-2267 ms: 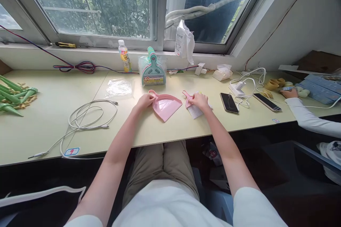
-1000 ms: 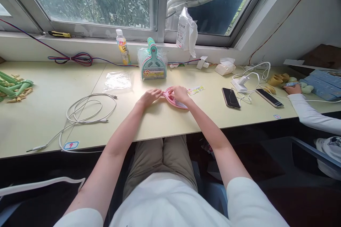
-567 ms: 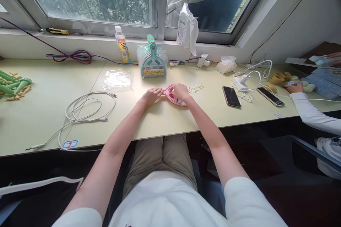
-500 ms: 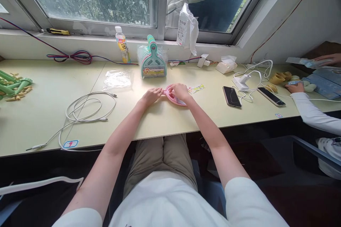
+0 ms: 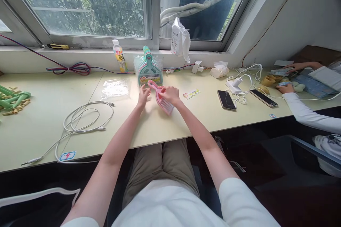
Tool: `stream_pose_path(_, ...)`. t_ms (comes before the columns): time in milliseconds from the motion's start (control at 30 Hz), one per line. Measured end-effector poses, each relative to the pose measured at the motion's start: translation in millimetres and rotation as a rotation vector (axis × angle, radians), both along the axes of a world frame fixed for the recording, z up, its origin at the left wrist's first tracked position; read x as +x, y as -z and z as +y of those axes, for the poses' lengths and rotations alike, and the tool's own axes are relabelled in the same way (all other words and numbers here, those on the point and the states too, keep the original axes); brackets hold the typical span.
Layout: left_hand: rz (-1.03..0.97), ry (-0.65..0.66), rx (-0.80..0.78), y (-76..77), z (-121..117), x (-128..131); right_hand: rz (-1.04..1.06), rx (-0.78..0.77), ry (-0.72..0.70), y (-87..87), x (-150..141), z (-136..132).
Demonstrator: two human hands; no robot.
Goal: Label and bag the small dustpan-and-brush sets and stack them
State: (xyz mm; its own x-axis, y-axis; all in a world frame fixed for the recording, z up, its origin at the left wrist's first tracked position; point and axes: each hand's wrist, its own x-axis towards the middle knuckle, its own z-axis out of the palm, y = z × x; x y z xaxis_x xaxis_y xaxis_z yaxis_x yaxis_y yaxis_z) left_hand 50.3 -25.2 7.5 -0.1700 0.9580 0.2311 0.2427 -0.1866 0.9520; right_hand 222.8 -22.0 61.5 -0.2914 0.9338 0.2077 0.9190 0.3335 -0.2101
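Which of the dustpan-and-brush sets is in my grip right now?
The pink set, held in the right hand. The others stand together, handles up, in the turquoise-fronted stack at the back of the table.

A pink brush (image 5: 167, 106) and a pink dustpan (image 5: 158, 100) sit together as one set, the brush nested against the pan. Their rounded handles overlap and point up and to the left, away from the person, while the pale, straight bristles fan toward the lower right, with the pan's pink rim showing along their edge. The set slants over the table, its lower end slightly blurred, its middle partly covered.
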Motion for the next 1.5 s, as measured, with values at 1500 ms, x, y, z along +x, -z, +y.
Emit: stream_pose_path(1500, -0.698, 0.306, -0.037, 0.3, -10, -10, 0.093, 0.18, -0.362, 34.7, 7, -18)
